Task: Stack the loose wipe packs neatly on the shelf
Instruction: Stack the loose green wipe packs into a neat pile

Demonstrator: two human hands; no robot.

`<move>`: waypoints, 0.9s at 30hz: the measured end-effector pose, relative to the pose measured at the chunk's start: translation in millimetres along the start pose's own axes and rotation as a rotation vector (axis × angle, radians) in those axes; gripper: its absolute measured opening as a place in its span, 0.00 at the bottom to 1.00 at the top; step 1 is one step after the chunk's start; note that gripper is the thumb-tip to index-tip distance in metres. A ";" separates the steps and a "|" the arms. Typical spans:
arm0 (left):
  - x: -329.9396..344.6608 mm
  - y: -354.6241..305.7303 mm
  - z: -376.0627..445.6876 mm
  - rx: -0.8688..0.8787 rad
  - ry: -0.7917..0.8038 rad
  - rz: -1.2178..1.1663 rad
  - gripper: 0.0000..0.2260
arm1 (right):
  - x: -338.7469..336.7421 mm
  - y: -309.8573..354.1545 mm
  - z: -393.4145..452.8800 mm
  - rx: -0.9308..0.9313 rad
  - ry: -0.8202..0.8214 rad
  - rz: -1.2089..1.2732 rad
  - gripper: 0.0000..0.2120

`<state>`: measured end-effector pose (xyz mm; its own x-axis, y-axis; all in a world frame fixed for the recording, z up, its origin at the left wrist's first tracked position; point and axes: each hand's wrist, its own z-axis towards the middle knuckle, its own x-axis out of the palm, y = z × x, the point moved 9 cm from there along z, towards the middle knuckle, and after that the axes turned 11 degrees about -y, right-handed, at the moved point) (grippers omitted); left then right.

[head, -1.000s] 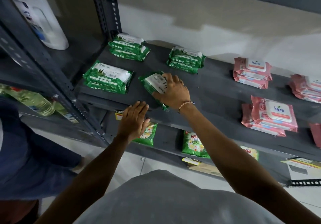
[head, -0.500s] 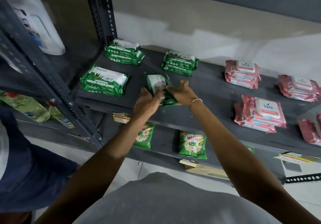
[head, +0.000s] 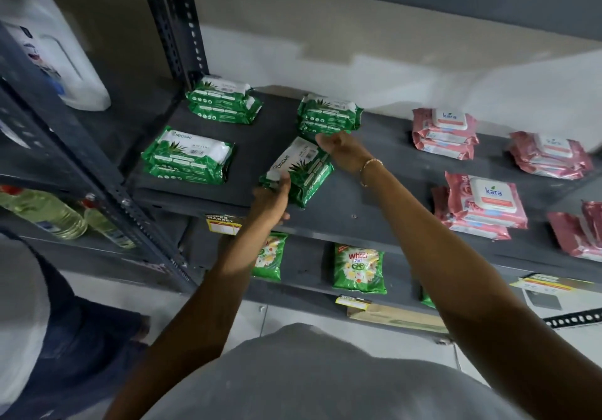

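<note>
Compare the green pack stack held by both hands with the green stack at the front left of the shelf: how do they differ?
1. The held stack lies turned at a diagonal; the front-left stack lies square to the shelf edge.
2. The left hand and right hand touch the held stack at opposite ends; nothing touches the front-left stack.

Both are green-and-white ORIGAMI packs, stacked.

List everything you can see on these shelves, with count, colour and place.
Green wipe stacks: three, upper shelf left.
Held green packs: apparently two, skewed, front of that shelf.
Pink wipe packs: several piles, shelf right.
Green detergent pouches: at least two, lower shelf.
White jug: one, neighbouring rack, far left.
Oil bottles: two, yellowish, lower left.
Left hand: grip on near end.
Right hand: grip on far end.
</note>
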<state>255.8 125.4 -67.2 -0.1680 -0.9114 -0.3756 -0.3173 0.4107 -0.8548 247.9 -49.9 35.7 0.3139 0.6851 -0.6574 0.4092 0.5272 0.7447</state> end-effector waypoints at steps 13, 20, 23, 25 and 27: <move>-11.0 -40.5 35.3 0.078 0.200 0.105 0.33 | 13.6 -91.6 -29.9 0.371 0.142 0.312 0.32; 0.2 -40.5 33.3 0.030 0.259 0.071 0.37 | 9.1 -108.3 -31.0 0.463 0.059 0.447 0.31; 4.9 -32.2 36.6 0.017 0.287 0.070 0.51 | 5.7 -114.5 -34.8 0.459 0.085 0.461 0.30; 5.7 -30.0 38.4 0.032 0.281 0.089 0.55 | 5.3 -117.3 -37.6 0.458 0.086 0.453 0.32; 6.4 -32.2 35.0 0.041 0.290 0.107 0.53 | 5.8 -119.2 -38.5 0.455 0.072 0.452 0.34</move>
<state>297.6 105.4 -54.5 -0.4596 -0.8156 -0.3515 -0.2463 0.4973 -0.8319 168.0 -89.4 -52.4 0.4884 0.8299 -0.2695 0.5774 -0.0758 0.8129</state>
